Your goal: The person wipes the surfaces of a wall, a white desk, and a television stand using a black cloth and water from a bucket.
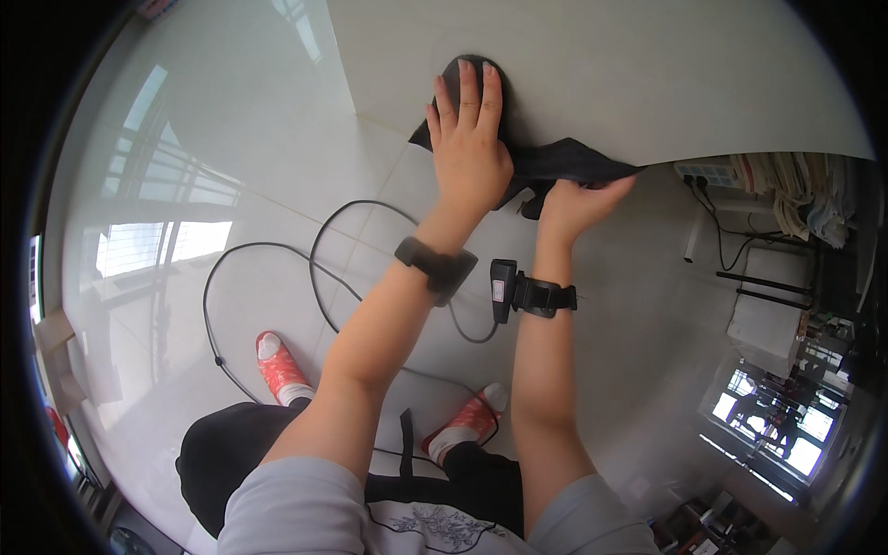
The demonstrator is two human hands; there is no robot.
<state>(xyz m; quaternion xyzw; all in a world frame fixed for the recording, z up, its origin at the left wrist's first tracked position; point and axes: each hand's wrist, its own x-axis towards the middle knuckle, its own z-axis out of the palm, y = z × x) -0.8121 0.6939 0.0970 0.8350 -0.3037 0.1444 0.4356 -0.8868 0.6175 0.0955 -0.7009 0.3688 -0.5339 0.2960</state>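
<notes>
A dark cloth [565, 158] lies partly on the pale tabletop [624, 76] and hangs over its edge. My left hand [470, 132] is flat on the cloth, fingers spread, near the table's left corner. At the table edge to the right, my right hand [583, 208] pinches the hanging part of the cloth between thumb and fingers; some of its fingers are hidden under the cloth. Each wrist wears a black strap, and the right one bears a small black device [504, 291] with a cable.
A black cable [257, 244] loops over the tiled floor near my feet. Stacked papers or cloths [784, 187], a power strip [707, 172] with plugs and a pale box [766, 305] are at the right, below the table edge.
</notes>
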